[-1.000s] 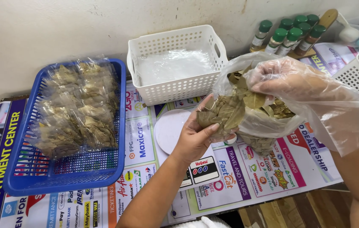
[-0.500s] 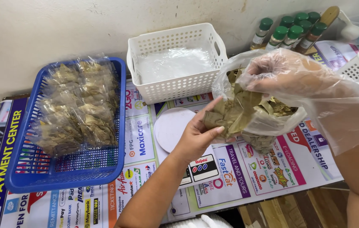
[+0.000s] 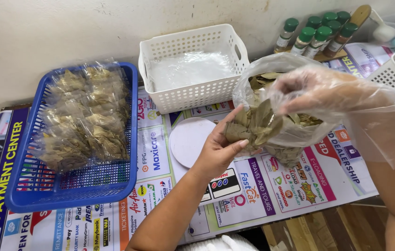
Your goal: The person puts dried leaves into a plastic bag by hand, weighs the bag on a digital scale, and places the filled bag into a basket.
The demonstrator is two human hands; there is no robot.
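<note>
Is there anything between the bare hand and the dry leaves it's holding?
No. The left hand grips the bunch of dried leaves directly. Only the right hand wears a thin plastic glove, reaching into the clear bag.

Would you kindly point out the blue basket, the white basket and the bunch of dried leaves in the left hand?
blue basket [image 3: 20, 186]: head view, bare mesh floor near its front.
white basket [image 3: 197, 93]: head view, front wall.
dried leaves [image 3: 253, 128]: head view, middle of the bunch.

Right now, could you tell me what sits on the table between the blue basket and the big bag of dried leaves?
In the head view, a round white lid lies flat between the blue basket and the bag of dried leaves.
</note>
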